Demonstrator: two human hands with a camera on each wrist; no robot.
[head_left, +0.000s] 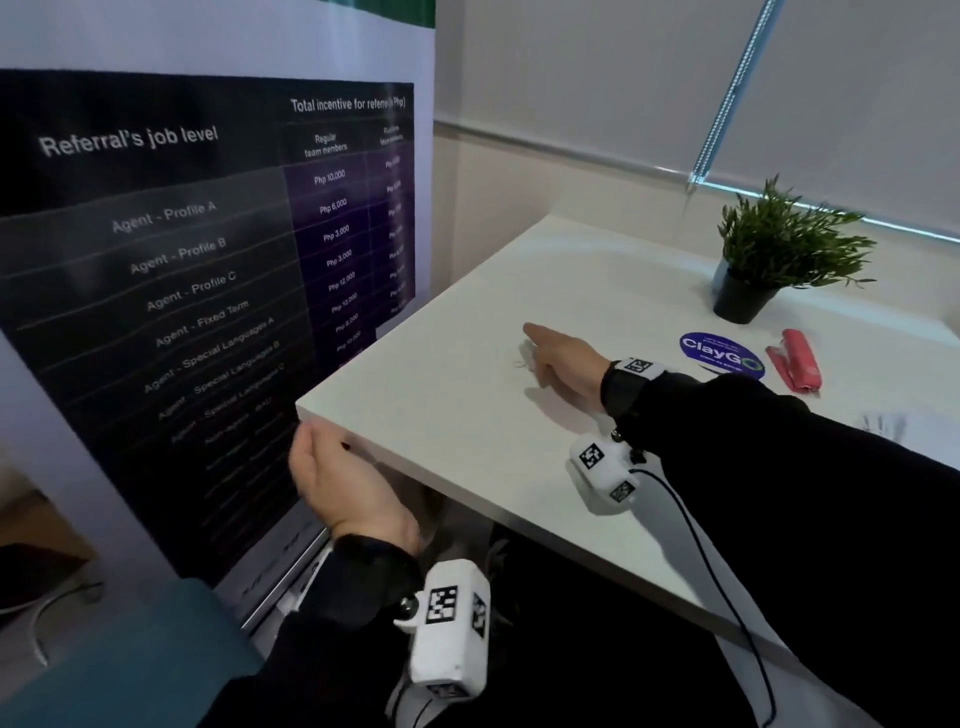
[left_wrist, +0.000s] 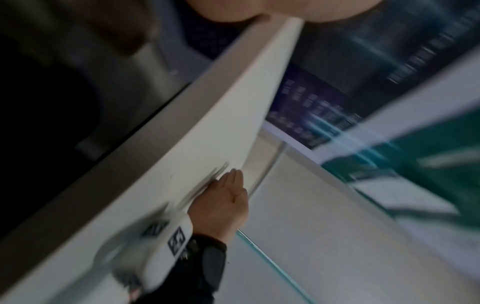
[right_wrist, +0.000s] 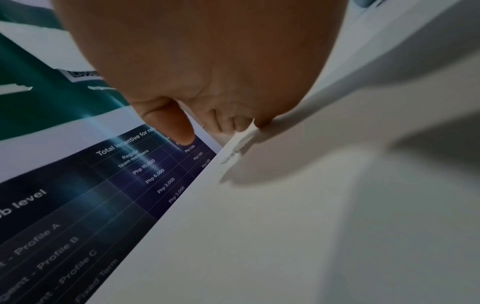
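Note:
My right hand (head_left: 535, 343) lies on its edge on the white table (head_left: 467, 415), fingers straight and together, against a small white scrap (head_left: 523, 359). The right wrist view has that scrap (right_wrist: 240, 142) at the fingertips, touching the table. In the left wrist view the right hand (left_wrist: 226, 199) stands flat-fingered on the tabletop. My left hand (head_left: 317, 457) is cupped palm-up just below the table's near left corner, and nothing shows in it. Its palm (left_wrist: 233, 10) is only a blurred patch at the top of the left wrist view.
A potted green plant (head_left: 769, 260) stands at the table's far right, with a round blue ClayGo sticker (head_left: 722, 353) and a red stapler (head_left: 795, 358) in front of it. White papers (head_left: 893, 423) lie at the right edge. A dark printed banner (head_left: 182, 260) stands left of the table.

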